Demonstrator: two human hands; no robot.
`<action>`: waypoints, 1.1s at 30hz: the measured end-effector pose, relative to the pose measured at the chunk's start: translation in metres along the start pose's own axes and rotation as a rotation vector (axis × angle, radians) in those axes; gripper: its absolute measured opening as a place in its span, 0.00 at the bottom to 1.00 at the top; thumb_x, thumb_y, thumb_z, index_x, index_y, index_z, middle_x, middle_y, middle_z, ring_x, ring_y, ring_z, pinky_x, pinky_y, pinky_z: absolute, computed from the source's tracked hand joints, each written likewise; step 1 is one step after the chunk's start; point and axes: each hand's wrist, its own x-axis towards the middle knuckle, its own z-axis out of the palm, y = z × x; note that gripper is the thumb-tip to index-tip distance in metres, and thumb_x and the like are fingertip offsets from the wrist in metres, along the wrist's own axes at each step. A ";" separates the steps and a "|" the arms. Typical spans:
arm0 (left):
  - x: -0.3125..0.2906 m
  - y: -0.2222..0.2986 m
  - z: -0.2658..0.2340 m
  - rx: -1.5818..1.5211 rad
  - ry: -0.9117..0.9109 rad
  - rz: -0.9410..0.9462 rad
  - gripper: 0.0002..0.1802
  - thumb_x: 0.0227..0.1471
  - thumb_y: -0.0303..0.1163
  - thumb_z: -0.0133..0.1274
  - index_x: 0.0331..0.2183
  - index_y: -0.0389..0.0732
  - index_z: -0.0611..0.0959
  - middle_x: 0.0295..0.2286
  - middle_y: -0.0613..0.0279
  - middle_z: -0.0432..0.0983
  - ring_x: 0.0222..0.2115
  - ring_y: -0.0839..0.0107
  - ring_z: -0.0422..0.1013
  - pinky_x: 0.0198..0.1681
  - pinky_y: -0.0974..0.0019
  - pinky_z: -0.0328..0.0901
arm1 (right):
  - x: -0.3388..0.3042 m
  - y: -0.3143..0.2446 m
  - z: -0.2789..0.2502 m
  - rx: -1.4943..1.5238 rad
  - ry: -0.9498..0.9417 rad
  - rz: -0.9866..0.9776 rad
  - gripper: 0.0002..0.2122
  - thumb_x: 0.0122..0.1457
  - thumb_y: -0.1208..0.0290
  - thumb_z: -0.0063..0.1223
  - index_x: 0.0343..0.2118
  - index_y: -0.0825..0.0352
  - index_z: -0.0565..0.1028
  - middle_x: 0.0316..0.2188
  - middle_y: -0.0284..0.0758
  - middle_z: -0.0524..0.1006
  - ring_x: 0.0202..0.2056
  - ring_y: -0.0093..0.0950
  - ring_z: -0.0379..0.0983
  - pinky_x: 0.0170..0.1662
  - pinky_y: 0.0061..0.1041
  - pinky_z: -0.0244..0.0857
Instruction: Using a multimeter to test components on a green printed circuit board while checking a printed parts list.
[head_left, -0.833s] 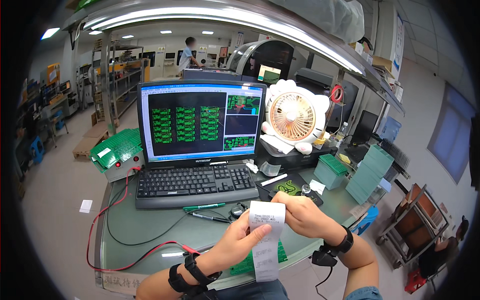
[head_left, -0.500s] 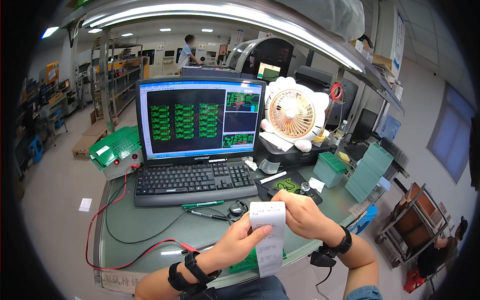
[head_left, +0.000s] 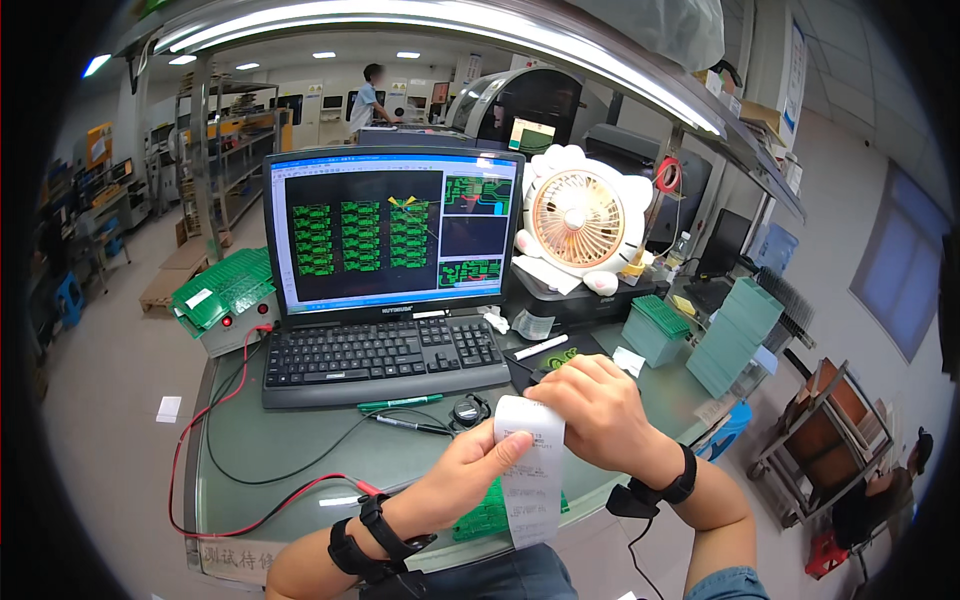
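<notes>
A long strip of white printed paper [head_left: 533, 495] hangs over the front of the desk, its upper end curling over. My left hand [head_left: 462, 478] is closed on its left side, thumb lying across the printed face. At the strip's upper right edge, my right hand [head_left: 605, 412] has its fingers curled and pinched on the paper; its fingertips are partly hidden. Beneath the strip, green circuit boards [head_left: 482, 518] lie at the desk's near edge, partly covered by the paper and my left hand. Both wrists wear black straps.
A monitor [head_left: 365, 235] stands behind a black keyboard [head_left: 385, 355]. Pens [head_left: 400, 403] and a red-and-black test lead [head_left: 300, 492] lie to the left. A lit white fan [head_left: 580, 220] stands on a black box, with green trays [head_left: 735, 335] at right. A person [head_left: 365, 105] stands far back.
The paper strip has shifted slightly, showing different print near its top. My right hand has turned more over its edge. A yellow marker has appeared on the monitor. The view has tilted a little.
</notes>
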 end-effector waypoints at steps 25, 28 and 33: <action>0.006 -0.011 -0.007 -0.068 -0.085 -0.079 0.22 0.61 0.37 0.44 0.53 0.36 0.66 0.46 0.63 0.69 0.47 0.74 0.64 0.52 0.65 0.59 | 0.001 0.005 -0.003 0.185 -0.043 -0.047 0.17 0.39 0.78 0.60 0.36 0.63 0.73 0.30 0.32 0.74 0.31 0.34 0.71 0.38 0.31 0.64; 0.002 -0.002 0.003 -0.036 -0.058 0.017 0.20 0.61 0.38 0.44 0.50 0.36 0.69 0.42 0.63 0.69 0.45 0.75 0.64 0.49 0.68 0.61 | -0.002 0.003 0.000 0.218 -0.042 0.123 0.12 0.42 0.76 0.58 0.32 0.62 0.73 0.23 0.33 0.74 0.30 0.34 0.71 0.38 0.33 0.64; 0.004 -0.015 -0.002 0.121 0.048 0.107 0.21 0.61 0.38 0.44 0.51 0.36 0.67 0.43 0.64 0.69 0.44 0.77 0.65 0.49 0.69 0.61 | -0.009 0.010 0.001 0.444 -0.348 0.407 0.10 0.44 0.74 0.57 0.33 0.63 0.72 0.26 0.33 0.74 0.32 0.34 0.71 0.38 0.33 0.64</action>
